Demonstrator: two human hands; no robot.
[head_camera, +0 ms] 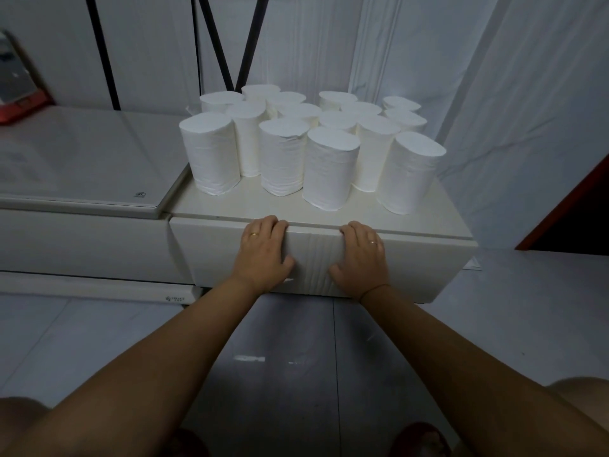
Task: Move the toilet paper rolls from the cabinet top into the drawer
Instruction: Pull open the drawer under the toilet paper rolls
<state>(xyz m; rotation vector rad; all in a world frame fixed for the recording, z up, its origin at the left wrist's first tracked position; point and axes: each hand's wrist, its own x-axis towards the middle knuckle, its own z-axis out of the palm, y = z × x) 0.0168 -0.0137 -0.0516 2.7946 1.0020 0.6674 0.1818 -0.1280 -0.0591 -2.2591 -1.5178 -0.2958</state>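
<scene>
At the far left a red-edged object (19, 103), cut by the frame, is sitting on a low white unit with a glossy top (82, 159). Behind it, black bars (214, 44) are leaning against the pale wall. Just right of the unit, the white cabinet top (230, 206) is serving as the counter. It is carrying the toilet paper rolls (329, 166), well over a dozen, all standing upright in a tight cluster of rows. None is lying in the drawer.

Below the rolls, the left grip (263, 249), a bare hand wearing a ring (253, 234), is clutching the drawer (421, 268). Its fingers are curling over the top edge of the drawer front into the dark seam under the counter, and its thumb is pressing flat on the front face. Whether the drawer is standing ajar cannot be told.

Near it on the same front panel, the right grip (361, 255), also ringed, is holding the top edge the same way, fingers hooking over and thumb lying against the face. Both forearms are reaching in from the bottom of the view over the grey tiled floor (296, 341).

To the right, white cloth (494, 94) is hanging in folds, and a dark opening with a red edge (576, 209) is showing at the frame's side.
</scene>
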